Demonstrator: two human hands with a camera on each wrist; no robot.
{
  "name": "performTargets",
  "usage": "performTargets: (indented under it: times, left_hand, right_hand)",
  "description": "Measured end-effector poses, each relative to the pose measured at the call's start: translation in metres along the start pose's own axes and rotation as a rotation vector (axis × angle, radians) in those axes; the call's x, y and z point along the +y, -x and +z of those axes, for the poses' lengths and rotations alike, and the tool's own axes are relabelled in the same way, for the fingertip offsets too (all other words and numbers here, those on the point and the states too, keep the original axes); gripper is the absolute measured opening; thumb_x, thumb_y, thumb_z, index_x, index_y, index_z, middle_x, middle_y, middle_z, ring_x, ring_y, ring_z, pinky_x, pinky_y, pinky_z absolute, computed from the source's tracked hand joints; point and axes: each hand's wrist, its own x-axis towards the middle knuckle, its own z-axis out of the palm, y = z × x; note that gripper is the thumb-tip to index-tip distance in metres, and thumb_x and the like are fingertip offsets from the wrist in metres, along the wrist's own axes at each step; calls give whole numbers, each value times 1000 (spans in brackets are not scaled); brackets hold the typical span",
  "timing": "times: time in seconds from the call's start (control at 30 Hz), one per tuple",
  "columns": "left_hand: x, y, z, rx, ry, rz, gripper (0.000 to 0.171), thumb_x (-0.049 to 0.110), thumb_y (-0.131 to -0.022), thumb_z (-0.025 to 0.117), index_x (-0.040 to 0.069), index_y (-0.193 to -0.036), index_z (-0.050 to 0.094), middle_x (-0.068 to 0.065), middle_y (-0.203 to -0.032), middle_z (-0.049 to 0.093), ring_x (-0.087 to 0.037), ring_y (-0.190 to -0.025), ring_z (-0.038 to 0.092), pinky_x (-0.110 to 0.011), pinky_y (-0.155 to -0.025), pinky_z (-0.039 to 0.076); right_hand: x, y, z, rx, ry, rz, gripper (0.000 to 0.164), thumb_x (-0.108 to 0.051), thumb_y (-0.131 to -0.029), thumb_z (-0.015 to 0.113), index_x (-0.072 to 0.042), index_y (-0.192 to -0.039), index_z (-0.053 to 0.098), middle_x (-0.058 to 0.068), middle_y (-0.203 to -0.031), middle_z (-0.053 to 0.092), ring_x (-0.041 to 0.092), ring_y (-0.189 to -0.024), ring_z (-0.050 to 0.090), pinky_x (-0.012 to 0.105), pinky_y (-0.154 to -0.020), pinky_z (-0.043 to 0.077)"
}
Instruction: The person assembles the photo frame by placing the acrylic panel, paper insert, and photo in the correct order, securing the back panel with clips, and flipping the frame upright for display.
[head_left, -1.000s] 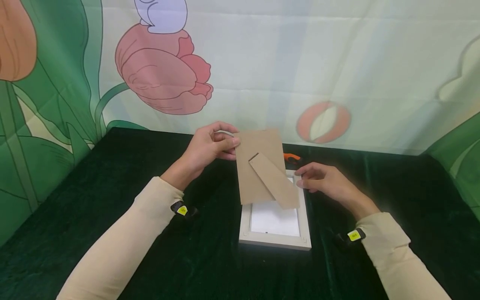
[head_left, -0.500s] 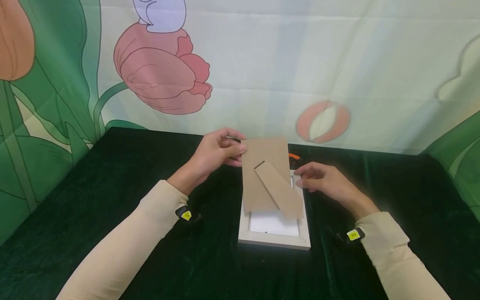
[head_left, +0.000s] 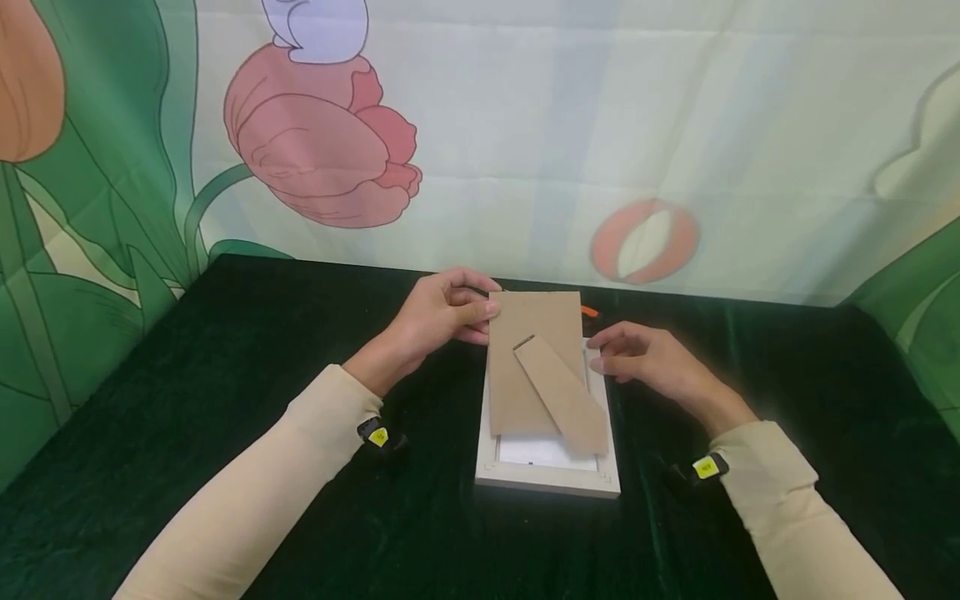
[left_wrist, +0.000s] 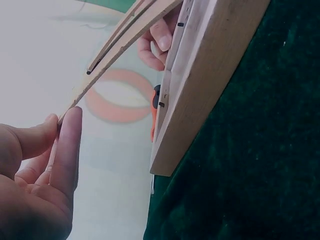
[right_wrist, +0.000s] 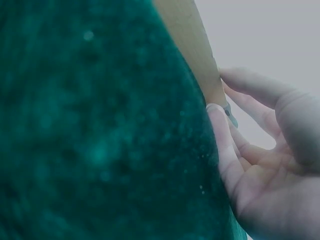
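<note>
My left hand (head_left: 444,315) pinches the upper left edge of a brown backing board (head_left: 513,400) between thumb and fingers. A slanted stand leg (head_left: 558,392) is attached to the board. Beneath lies a pale wooden picture frame (head_left: 547,480), back side up, with a white sheet (head_left: 525,451) showing inside its opening. In the left wrist view the board (left_wrist: 112,60) is tilted, its held end raised clear of the frame (left_wrist: 200,85). With thumb and fingertips, my right hand (head_left: 660,364) grips the frame's upper right corner, also seen in the right wrist view.
Behind the frame lies an orange-and-black handled tool (left_wrist: 155,112), mostly hidden by the board in the head view. Dark green velvet cloth (head_left: 315,517) covers the table. A printed curtain (head_left: 495,125) hangs along the back edge.
My left hand has carried the backing board lower, towards me and slightly right, so it covers more of the white sheet. My right hand has stayed at the frame's corner.
</note>
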Motion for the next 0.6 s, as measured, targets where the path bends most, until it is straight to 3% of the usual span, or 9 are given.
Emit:
performTargets:
  times: [0.6]
  left_hand:
    - [-2, 2, 7, -7, -18, -33, 31, 10, -99, 76, 5, -128, 67, -15, -105, 76, -27, -82, 73, -36, -80, 64]
  right_hand:
    - [-1, 1, 0, -6, 0, -14, 51, -46, -95, 80, -18, -135, 66, 8, -121, 68, 29, -105, 67, 47, -96, 58]
